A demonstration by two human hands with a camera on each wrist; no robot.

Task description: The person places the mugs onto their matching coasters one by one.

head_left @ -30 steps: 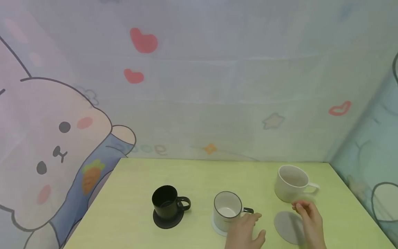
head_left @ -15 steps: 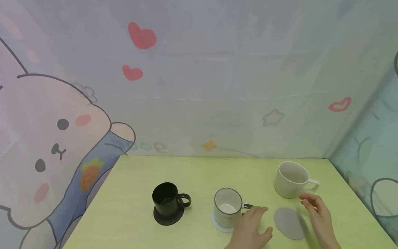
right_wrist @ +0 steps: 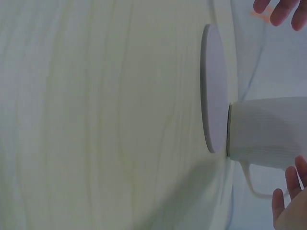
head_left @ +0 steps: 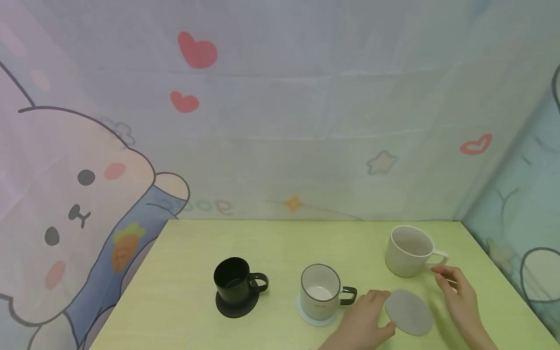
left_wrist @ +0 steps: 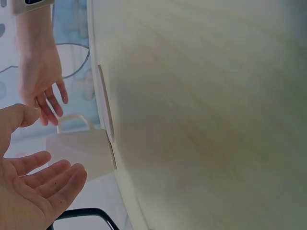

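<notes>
A plain white mug stands at the back right of the table, its handle pointing right. My right hand is just in front of that handle, fingers loosely bent and holding nothing. In the right wrist view its fingers show right by the handle. Before the mug lies a round grey coaster. My left hand hovers at the coaster's left edge, fingers and thumb spread apart with nothing between them. In the left wrist view the left hand has relaxed fingers and overlaps the white mug.
A white mug with a dark rim and black handle sits on a pale coaster left of my left hand. Farther left, a black mug stands on a black coaster. A printed curtain hangs behind the table.
My left hand has moved right, from the black-handled mug to the grey coaster's edge. The right hand has moved right, from the white mug's front to near its handle. The mugs stay put.
</notes>
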